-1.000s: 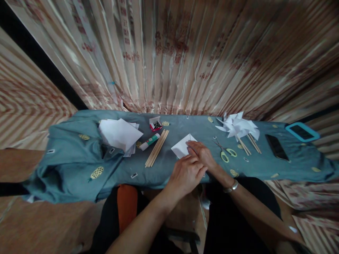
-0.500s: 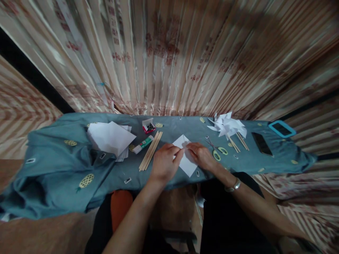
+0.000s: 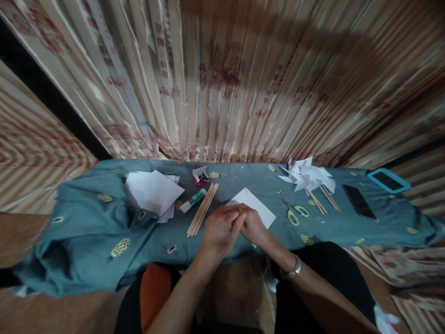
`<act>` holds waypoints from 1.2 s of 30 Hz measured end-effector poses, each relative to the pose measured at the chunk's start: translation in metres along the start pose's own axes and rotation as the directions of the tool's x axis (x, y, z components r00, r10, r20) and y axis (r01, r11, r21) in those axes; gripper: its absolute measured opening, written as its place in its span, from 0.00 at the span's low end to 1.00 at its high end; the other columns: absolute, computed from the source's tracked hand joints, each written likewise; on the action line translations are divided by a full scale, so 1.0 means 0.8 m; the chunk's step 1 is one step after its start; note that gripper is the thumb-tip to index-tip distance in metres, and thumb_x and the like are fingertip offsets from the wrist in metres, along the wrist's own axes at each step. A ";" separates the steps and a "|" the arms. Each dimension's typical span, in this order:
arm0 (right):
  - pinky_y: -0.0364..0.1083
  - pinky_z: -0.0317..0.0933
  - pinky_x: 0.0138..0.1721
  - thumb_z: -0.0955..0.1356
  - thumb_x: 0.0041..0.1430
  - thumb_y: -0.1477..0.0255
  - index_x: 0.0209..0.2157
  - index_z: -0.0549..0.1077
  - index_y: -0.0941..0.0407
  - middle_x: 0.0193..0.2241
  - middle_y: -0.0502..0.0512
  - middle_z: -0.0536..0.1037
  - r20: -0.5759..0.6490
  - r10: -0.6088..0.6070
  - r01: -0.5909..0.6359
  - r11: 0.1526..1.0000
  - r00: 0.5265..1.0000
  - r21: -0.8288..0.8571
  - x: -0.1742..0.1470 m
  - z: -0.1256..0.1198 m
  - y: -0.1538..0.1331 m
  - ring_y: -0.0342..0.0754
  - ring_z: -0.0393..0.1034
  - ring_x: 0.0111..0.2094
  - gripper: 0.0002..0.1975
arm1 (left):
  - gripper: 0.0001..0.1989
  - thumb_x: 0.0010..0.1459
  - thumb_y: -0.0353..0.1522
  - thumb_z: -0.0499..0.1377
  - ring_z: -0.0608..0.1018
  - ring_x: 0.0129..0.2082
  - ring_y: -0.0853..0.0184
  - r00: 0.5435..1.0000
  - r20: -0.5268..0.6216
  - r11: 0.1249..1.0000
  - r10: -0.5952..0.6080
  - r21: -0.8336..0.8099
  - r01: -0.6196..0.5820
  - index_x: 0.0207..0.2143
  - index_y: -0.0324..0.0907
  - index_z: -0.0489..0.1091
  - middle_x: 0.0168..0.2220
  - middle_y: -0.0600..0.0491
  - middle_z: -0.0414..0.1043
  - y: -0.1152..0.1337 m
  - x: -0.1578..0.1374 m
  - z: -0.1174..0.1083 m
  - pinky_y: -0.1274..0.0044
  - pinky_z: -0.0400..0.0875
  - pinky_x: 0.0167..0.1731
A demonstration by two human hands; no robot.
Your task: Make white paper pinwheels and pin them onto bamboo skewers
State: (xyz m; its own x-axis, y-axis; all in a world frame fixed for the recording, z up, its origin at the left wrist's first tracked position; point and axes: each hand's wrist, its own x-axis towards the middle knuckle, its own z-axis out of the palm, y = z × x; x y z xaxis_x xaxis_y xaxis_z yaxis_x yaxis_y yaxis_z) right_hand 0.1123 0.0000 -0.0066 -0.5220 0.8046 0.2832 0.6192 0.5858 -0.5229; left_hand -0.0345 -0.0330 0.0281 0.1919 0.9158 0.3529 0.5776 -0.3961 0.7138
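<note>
A square sheet of white paper [image 3: 259, 207] lies cornerwise on the cloth, with a short slit or crease line at its far corner. Over its near left part, my left hand [image 3: 222, 228] and my right hand [image 3: 252, 225] meet, fingers bunched together and touching. Both are closed. Whatever sits between the fingertips is hidden by the hands, as is much of the sheet. Left of my left hand lies a bundle of thin wooden sticks [image 3: 203, 209]. Scissors with yellow-green handles [image 3: 292, 211] rest to the right of the paper.
Beyond the sticks are a glue stick [image 3: 193, 201] and an open small red box [image 3: 200, 176] of dark bits. White paper sheets [image 3: 153, 192] are stacked at left. White paper pinwheels [image 3: 306, 174] on sticks, a black phone [image 3: 359, 202] and a blue-framed device [image 3: 388, 180] lie at right.
My hands have drawn together, fingers now overlapping, and shifted toward the near left part of the sheet. The whole view has tilted slightly, so everything sits lower and a little further right.
</note>
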 end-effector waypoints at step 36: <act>0.55 0.54 0.61 0.67 0.58 0.78 0.31 0.81 0.61 0.48 0.64 0.73 0.350 -0.240 0.365 0.861 0.905 -0.353 0.231 0.027 0.016 0.57 0.61 0.56 0.08 | 0.13 0.65 0.33 0.57 0.80 0.35 0.62 0.929 0.358 0.985 -0.091 0.169 0.031 0.31 0.37 0.78 0.31 0.48 0.78 0.021 -0.005 0.004 0.75 0.70 0.36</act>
State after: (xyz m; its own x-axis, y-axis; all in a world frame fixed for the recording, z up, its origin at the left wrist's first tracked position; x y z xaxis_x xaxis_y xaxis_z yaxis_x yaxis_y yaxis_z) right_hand 0.0113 0.1545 0.0219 -0.8269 0.5533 0.1005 0.5497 0.8330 -0.0631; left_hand -0.0230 -0.0433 0.0362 0.4097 0.9110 0.0465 0.7094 -0.3502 0.6116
